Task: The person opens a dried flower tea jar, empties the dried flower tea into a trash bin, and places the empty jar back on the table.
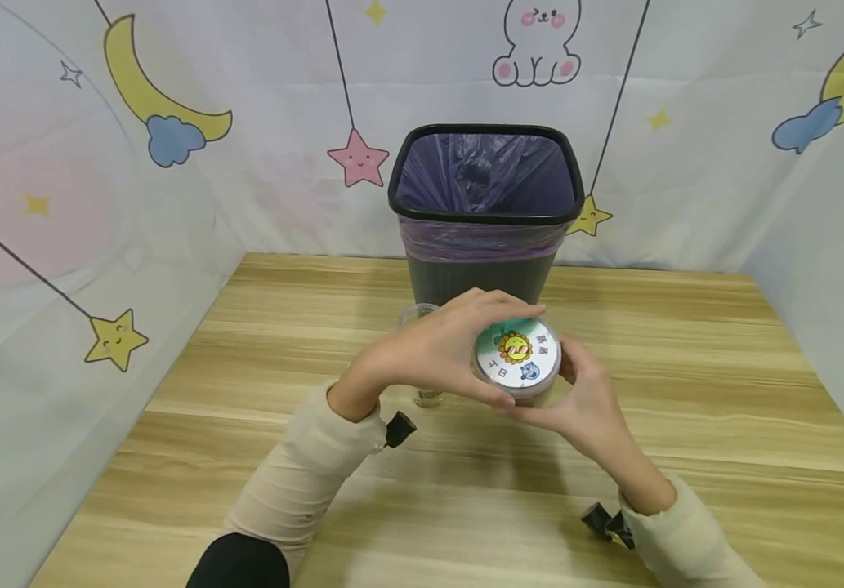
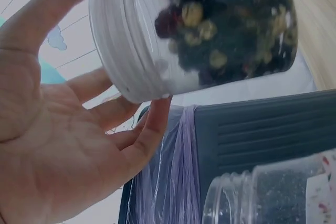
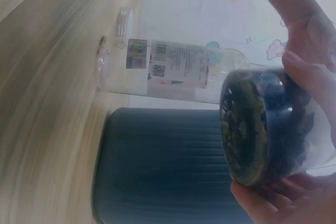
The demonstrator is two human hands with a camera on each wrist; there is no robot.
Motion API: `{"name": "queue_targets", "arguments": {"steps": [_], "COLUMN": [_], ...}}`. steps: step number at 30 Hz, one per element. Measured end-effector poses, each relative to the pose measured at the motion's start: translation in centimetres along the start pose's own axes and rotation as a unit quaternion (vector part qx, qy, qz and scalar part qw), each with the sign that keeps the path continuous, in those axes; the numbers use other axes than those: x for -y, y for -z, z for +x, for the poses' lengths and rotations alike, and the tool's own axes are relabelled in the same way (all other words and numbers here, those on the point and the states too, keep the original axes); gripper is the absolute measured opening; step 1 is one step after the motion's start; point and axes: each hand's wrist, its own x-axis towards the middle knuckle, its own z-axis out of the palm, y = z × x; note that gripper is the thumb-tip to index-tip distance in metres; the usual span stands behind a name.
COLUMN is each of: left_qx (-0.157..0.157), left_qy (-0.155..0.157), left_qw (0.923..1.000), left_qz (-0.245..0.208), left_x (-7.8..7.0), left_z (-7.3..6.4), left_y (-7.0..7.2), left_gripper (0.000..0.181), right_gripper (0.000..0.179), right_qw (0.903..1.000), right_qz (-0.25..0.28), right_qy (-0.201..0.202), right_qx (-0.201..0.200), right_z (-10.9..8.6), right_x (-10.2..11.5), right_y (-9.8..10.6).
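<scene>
A clear round jar (image 2: 226, 35), filled with dark dried pieces and pale yellowish bits, is held between both hands above the table. Its lid (image 1: 517, 353) carries a white and green label with a sunflower. My left hand (image 1: 436, 347) grips the lid end, thumb and fingers spread round its rim. Lower down, my right hand (image 1: 592, 408) holds the jar's body from the other side, as the right wrist view shows. A second clear container (image 3: 178, 72) with a printed label stands upright behind my left hand, mostly hidden in the head view.
A dark bin (image 1: 476, 282) with a purple liner (image 1: 480, 241) stands at the back of the wooden table (image 1: 686, 392). A clear round lid (image 3: 124, 22) shows beside the second container. Printed white cloth (image 1: 282, 82) surrounds the table at the back and sides.
</scene>
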Motion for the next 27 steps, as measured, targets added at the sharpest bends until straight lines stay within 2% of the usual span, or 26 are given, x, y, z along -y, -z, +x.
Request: {"name": "queue_targets", "arguments": {"steps": [2,5,11,18,22,27], "left_qx": [0.004,-0.007,-0.043,-0.055,-0.063,-0.066], "left_qy": [-0.004,0.009,0.034,0.047,0.044,0.048], "left_qw": [1.0000,0.9999,0.9980,0.9958,0.9952,0.9946], "left_qz": [0.001,0.005,0.031,0.058,0.062,0.065], "left_x": [0.2,0.2,-0.2,-0.2,-0.2,-0.2], "left_z": [0.1,0.1,0.3,0.4,0.4,0.4], "left_y": [0.0,-0.3,-0.9,-1.4,-1.4,-1.4], "left_gripper": [0.089,0.088,0.087,0.088,0.088,0.088], "right_gripper": [0.090,0.090,0.090,0.093,0.095,0.095], "right_qw": [0.9999,0.9998,0.9997,0.9993,0.9985,0.9960], "right_qz": [0.003,0.010,0.023,0.034,0.039,0.032], "right_qy": [0.003,0.001,-0.007,-0.013,-0.032,-0.075], "right_qx": [0.010,0.019,0.008,0.012,0.022,0.036], "right_z": [0.0,-0.1,-0.2,-0.4,-0.4,-0.6], "right_x": [-0.1,-0.3,-0.6,-1.1,-1.4,-1.7], "right_y": [0.1,0.1,-0.1,-0.1,0.1,0.9]}}
